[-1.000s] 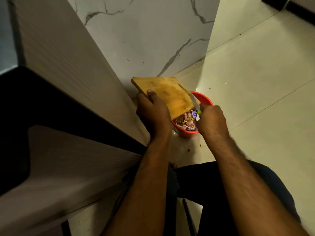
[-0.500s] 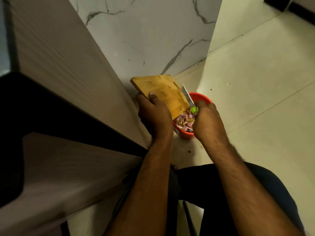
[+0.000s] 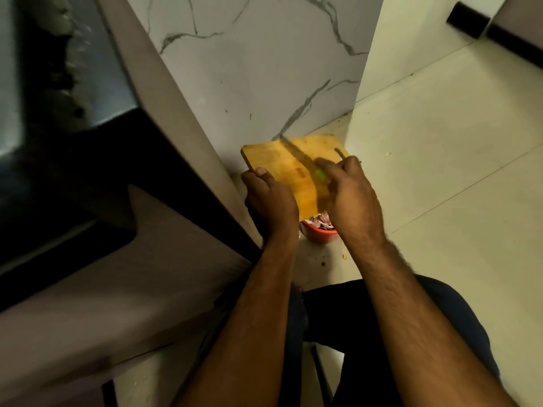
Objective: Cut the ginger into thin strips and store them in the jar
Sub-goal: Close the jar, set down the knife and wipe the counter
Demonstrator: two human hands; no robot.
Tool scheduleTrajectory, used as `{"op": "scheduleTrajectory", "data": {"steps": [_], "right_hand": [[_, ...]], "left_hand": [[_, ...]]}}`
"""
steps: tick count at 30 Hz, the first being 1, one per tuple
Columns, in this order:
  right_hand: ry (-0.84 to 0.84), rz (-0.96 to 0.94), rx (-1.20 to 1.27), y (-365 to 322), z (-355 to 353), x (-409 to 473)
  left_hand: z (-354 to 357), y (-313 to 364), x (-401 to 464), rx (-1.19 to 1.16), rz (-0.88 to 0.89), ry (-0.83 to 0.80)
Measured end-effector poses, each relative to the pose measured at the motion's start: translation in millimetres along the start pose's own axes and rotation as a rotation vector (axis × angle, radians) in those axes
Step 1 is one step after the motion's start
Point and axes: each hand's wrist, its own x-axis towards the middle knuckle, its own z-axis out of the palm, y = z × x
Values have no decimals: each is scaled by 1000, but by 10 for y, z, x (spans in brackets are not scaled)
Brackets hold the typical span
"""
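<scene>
Head view, looking down at the floor beside a cabinet. Left hand [image 3: 269,201] grips the near-left edge of a wooden cutting board [image 3: 282,163], thumb on the top face, fingers wrapped under. Board is held tilted, its near edge low over a red bin [image 3: 318,234] standing on the pale tiled floor [image 3: 440,186] by the base of the marble-look wall panel [image 3: 264,83]. Right hand [image 3: 349,190] is closed round a knife [image 3: 299,160] w/ a green handle; only a bit of green shows at the fingers. Blade lies across the board's top face, pointing toward its far edge, blurred by motion.

Bin is mostly hidden under board & hands; visible part holds pinkish-white scraps [image 3: 320,224]. A few small crumbs [image 3: 323,263] lie on the floor just near the bin, toward the person. No ginger or jar can be made out; board face looks bare apart from the knife.

Left of frame: light wood-grain cabinet side [image 3: 164,113] & a dark countertop [image 3: 73,171] above it. Person's dark-trousered leg [image 3: 367,318] shows under the forearms at bottom centre-right. Black strip [image 3: 467,20] at the far wall, top right.
</scene>
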Motion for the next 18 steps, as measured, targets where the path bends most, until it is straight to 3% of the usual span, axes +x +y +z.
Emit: {"op": "scheduleTrajectory", "data": {"steps": [2, 6, 12, 18], "right_hand": [[-40, 124, -87, 48, -23, -67], [55, 282, -188, 115, -195, -229], [77, 75, -39, 52, -535, -668], [95, -86, -246, 64, -1101, -1319]], "left_hand": [[-65, -24, -76, 0, -18, -33], [-227, -70, -334, 2, -86, -108], [-371, -161, -723, -110, -107, -227], [-707, -170, -1238, -336, -162, -346]]}}
